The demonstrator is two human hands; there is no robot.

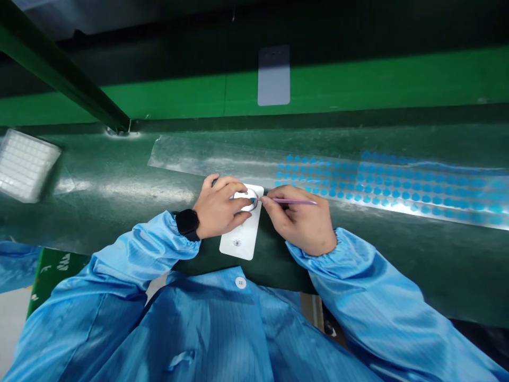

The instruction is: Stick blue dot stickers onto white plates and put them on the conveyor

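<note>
A white plate (249,233) with rounded corners lies on the green work surface in front of me. On its upper half is a round, clear-edged part (249,193). My left hand (221,208) bends over this part, its thumb and fingers closed around the edge and resting on the plate. Between thumb and fingertips of my right hand (302,217) is a slim pink stick-like tool (294,201), its tip pointing left at the round part. A small blue dot (252,200) shows at that tip, beside my left fingertips. Fingers partly hide the round part.
Clear sheets with rows of blue round stickers (397,185) stretch across the right. A white gridded tray (24,164) sits far left. Another pale plate (274,79) is on the green ledge behind. A green post (91,95) slants down at left.
</note>
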